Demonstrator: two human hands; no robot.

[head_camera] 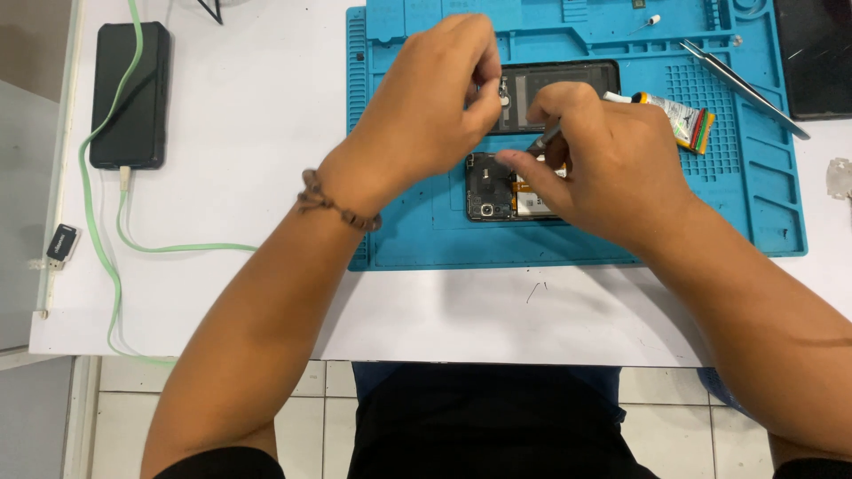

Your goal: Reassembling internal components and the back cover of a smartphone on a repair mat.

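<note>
1. The opened phone (493,186) lies on the blue work mat (426,231), a little near of the mat's middle, its long axis running left to right; the camera end points left and the rest runs right under the right hand (603,168).
2. The right hand sits directly over the phone's right part, closed in a narrow pinch on a thin dark tool (547,137) whose tip angles down and left toward the phone's far edge.
3. The left hand (435,106) hovers just far and left of the phone, thumb and forefinger pinched together close to the tool tip; whether a small part sits between them cannot be told.
4. Both hands are about equally close to the phone; the right one covers it, the left one is above its far left corner.
5. Just beyond the phone, far of it, lies a dark back cover (568,75), partly hidden by the hands.
6. A small glue tube (679,115) lies right of the hands, and metal tweezers (741,84) lie further right, near the mat's far right edge.
7. Open mat shows left of and near to the phone.
8. Well apart at far left, a black phone (130,93) with a green cable (115,239) rests on the white table (266,115).
</note>
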